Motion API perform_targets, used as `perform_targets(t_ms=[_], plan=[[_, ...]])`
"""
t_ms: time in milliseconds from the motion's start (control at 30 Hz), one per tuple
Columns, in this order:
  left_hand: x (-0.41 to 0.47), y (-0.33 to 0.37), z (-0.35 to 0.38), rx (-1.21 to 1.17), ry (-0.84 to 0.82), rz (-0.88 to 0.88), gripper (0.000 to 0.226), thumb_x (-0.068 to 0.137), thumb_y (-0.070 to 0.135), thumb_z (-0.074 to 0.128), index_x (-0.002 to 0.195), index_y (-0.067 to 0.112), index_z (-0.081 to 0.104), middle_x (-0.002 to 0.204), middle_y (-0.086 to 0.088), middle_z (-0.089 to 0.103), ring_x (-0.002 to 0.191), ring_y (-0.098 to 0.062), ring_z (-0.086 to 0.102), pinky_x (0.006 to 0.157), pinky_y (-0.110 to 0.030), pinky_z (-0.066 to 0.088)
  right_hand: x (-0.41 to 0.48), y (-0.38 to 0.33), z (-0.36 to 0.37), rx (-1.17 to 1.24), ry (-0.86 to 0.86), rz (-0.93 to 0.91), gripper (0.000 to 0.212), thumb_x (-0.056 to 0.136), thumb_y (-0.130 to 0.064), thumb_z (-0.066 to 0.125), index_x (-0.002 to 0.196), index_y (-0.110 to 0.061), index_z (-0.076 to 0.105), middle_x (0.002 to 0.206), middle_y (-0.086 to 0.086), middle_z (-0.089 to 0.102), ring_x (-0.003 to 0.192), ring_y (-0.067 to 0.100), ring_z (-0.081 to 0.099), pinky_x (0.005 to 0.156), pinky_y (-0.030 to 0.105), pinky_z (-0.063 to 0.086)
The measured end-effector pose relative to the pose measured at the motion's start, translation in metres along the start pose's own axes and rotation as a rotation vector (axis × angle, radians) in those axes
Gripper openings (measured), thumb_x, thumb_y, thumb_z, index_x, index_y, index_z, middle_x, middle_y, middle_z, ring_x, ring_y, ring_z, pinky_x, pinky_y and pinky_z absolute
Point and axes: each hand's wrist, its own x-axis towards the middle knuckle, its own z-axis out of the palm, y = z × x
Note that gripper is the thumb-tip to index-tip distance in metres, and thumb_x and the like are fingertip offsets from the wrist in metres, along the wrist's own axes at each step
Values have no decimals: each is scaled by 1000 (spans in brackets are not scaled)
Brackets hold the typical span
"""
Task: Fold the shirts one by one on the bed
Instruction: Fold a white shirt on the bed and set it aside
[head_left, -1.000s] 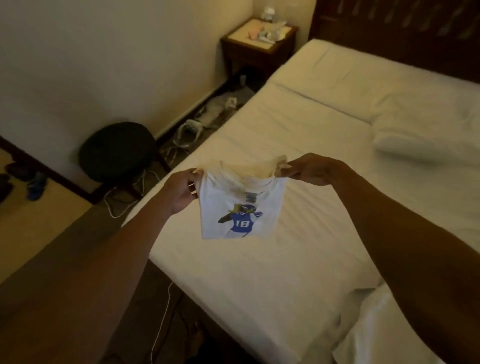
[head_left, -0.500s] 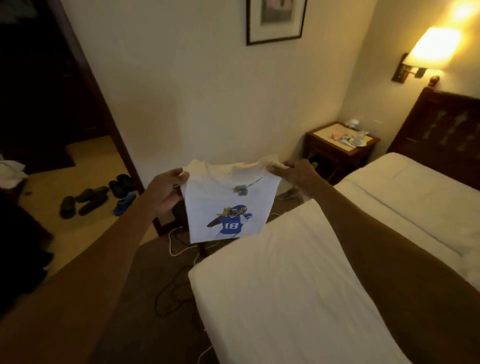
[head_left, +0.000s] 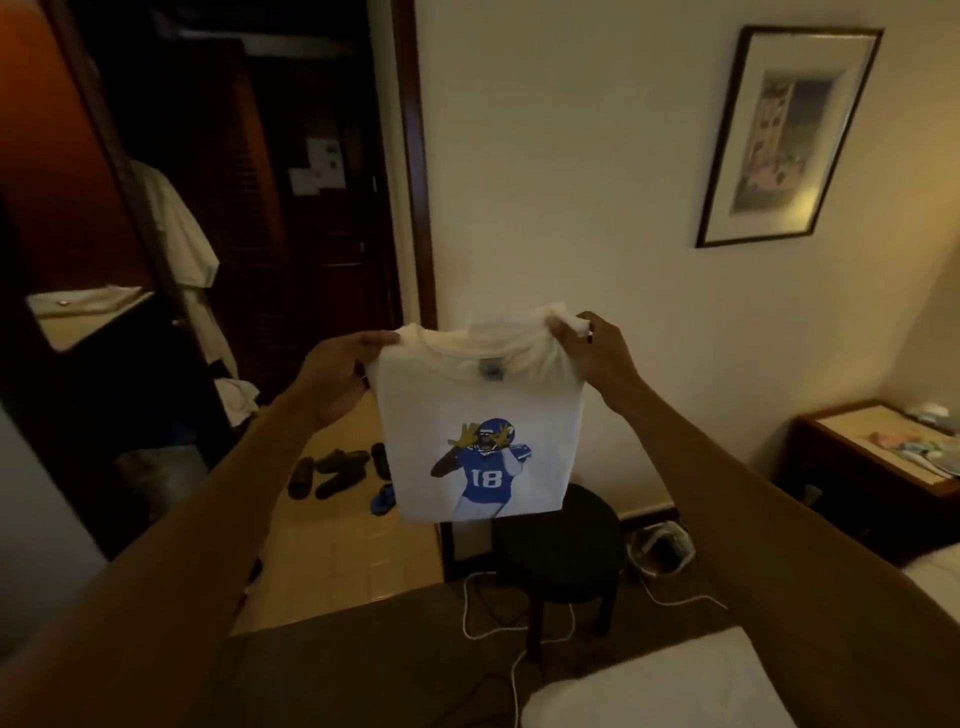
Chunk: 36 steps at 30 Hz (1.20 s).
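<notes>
Both arms stretched out in front, holding a white shirt (head_left: 480, 410) up in the air at approx chest height, well clear of the bed (head_left: 649, 691). Left hand (head_left: 332, 374) pinches the top left corner w/ thumb over the front of the fabric, fingers curled behind. Right hand (head_left: 597, 353) grips the top right corner the same way, cloth bunched up in the fingertips. Shirt hangs straight down btwn the two hands, already narrowed into a folded panel, neck label showing near the top, print facing out: a football player in blue w/ the no. 18 and yellow gloves.

Behind and below the shirt stands a round black stool (head_left: 558, 545), its seat partly hidden by the shirt's lower edge. White cable (head_left: 470, 603) loops on the floor by the stool legs. Only the near corner of the bed shows, bottom right, white sheet. Nightstand (head_left: 872, 467) at the far right w/ small bits on top, too blurry to tell what. Framed picture (head_left: 789, 135) on the wall, upper right. Left of the shirt, dark sandals (head_left: 332, 470) and a blue pair lie on the tile floor near a dark doorway. Pale garment (head_left: 182, 244) hangs over on the left side, dim light there
</notes>
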Motion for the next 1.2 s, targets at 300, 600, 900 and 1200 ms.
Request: perform_targets(t_ms=[300,600,900,1200], plan=[[32,35,-112,-130,283,135,26,79,22,82,102,11,75,104,-9,74,95,-25,71,83,-44,60,66,-70,150,110,-35,-114,36,97,-46,56,83,-12,56,73,-4,56,66,7,51,60,22,39],[98,40,-248,-108,528,175,21,87,15,76,107,14,71,109,-9,68,94,-22,69,73,-35,61,136,-93,329,238,-183,-82,43,96,-50,54,100,-10,66,88,-1,68,79,8,62,65,21,44],[203,51,-392,-106,649,199,22,91,13,70,113,16,68,121,-14,62,106,-31,66,88,-49,59,240,-112,514,339,-330,-16,57,90,-64,53,98,-9,67,82,0,69,74,13,68,63,25,49],[317,34,-535,-206,708,140,46,92,19,69,136,19,57,124,-12,62,104,-30,69,89,-53,58,311,-138,673,356,-314,-11,49,94,-60,49,102,-13,63,90,-1,67,80,11,64,61,21,44]])
